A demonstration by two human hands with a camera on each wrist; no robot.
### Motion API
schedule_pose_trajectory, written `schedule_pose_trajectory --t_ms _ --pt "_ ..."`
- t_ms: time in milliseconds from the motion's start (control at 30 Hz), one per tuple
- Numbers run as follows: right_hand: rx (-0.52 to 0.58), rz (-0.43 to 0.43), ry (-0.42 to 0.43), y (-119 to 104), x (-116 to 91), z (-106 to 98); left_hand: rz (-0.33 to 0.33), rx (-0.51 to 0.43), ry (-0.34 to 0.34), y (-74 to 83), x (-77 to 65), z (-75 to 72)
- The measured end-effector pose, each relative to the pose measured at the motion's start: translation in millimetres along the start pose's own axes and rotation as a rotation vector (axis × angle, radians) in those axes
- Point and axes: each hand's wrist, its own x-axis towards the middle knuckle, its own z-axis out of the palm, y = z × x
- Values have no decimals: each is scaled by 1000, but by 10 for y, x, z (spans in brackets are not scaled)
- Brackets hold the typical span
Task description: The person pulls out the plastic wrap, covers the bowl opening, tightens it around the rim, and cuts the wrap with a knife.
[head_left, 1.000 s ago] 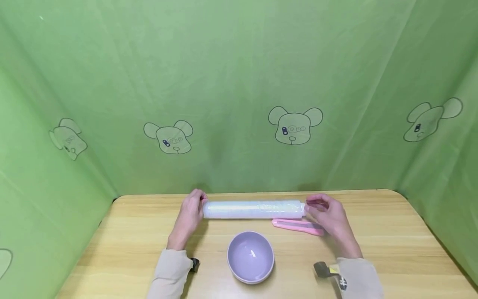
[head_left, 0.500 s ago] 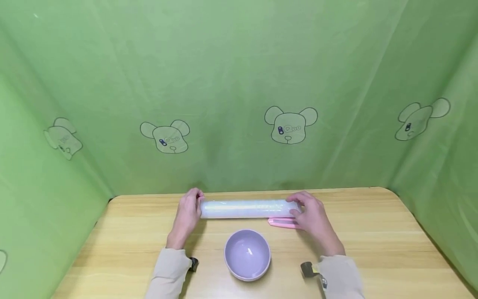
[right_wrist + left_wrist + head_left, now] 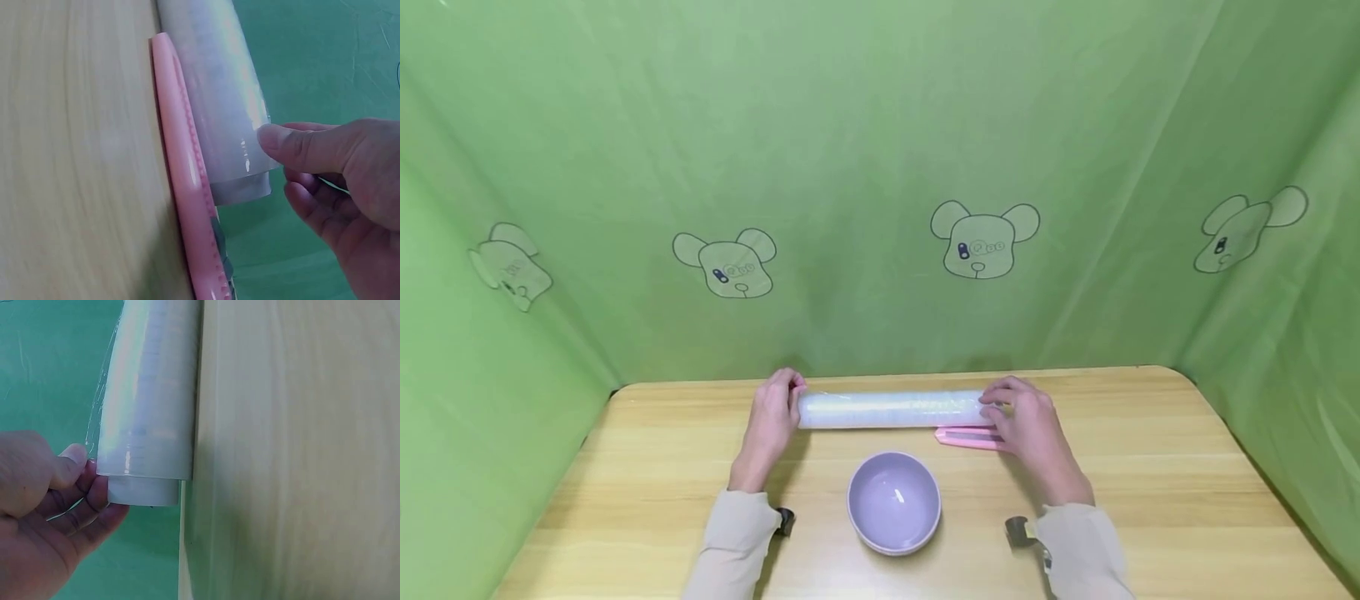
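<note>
A roll of clear plastic wrap [image 3: 891, 410] lies crosswise near the table's back edge. At its left end, my left hand [image 3: 771, 414] pinches a loose edge of film between thumb and forefinger; the left wrist view shows this film [image 3: 100, 406] standing off the roll beside the white core [image 3: 144, 491]. My right hand [image 3: 1028, 419] pinches the wrap at the right end, its thumb [image 3: 275, 137] at the roll's corner and the other fingers curled beyond. Close along the near side of the roll lies a pink utility knife [image 3: 181, 162], partly hidden by the right hand in the head view.
A lilac bowl [image 3: 893, 504] stands on the wooden table [image 3: 1150, 500] in front of the roll, between the forearms. Green cloth [image 3: 850, 167] printed with bear heads hangs behind the table and on both sides.
My right hand has come left from beyond the core's end onto the right end of the wrap. The left hand keeps its place at the left end. The view has shifted slightly.
</note>
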Motion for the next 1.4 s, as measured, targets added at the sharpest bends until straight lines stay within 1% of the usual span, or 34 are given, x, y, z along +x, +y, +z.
schedule_pose_trajectory --t_ms 267,367,500,633,800,1000,1100,1167,1233,1400 --pt "-16 -39 42 34 35 33 -13 0 -17 22 29 -45" --pt "-10 -68 58 35 44 36 -9 0 -15 13 33 -47" --pt "-7 -83 61 23 57 40 -7 -7 -11 2 40 -47" --pt "-14 -71 40 8 79 37 -17 -16 -13 -1 45 -53" --pt "-5 -43 -11 -7 96 1 -25 -25 -14 -5 47 -63" --pt "-47 -78 -45 -47 112 -35 5 -20 14 -18 59 -61" --pt "-78 -81 -74 -53 108 -38 13 -17 14 -30 45 -45" --pt "-99 -101 -97 -39 104 -40 8 -17 6 -32 29 -38" --pt "-123 -143 -119 -19 111 -49 1 -17 -1 -34 13 -31" --pt "-186 -322 -154 19 168 -108 2 -26 -7 -30 6 -9"
